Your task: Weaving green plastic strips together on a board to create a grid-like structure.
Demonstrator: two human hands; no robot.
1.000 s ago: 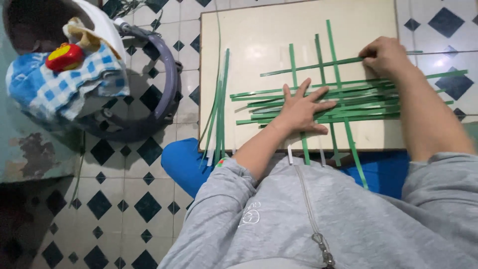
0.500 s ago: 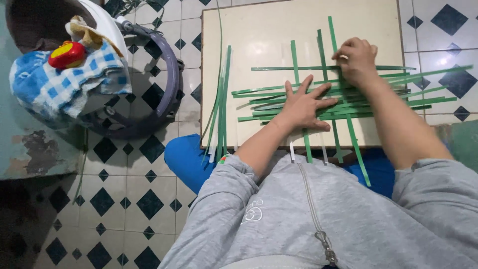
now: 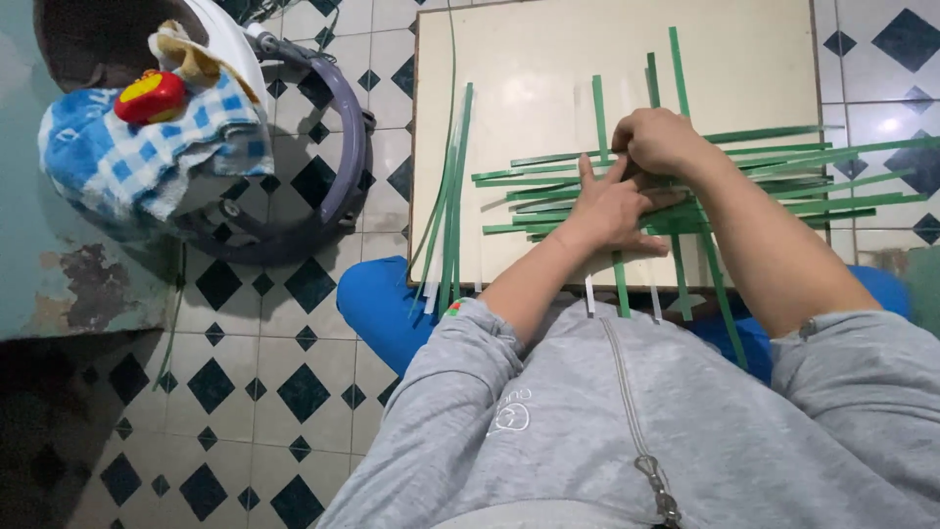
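A cream board (image 3: 529, 59) lies on the tiled floor in front of me. On it, several green strips (image 3: 783, 201) lie crosswise over three upright green strips (image 3: 599, 108), forming a loose weave. My left hand (image 3: 612, 211) rests flat on the crossing strips, fingers spread. My right hand (image 3: 661, 142) sits just above it, fingers curled down onto the strips near the upright ones; whether it pinches one is hidden.
A loose bundle of green strips (image 3: 450, 191) lies along the board's left edge. At the left stands a grey round frame (image 3: 343, 147) with a blue checked cloth (image 3: 137, 157) and a red toy (image 3: 149, 96). My blue-clad legs (image 3: 377, 304) border the board.
My right hand has slid left along the strips, from the board's right side to just above my left hand. The left hand has stayed pressed on the weave.
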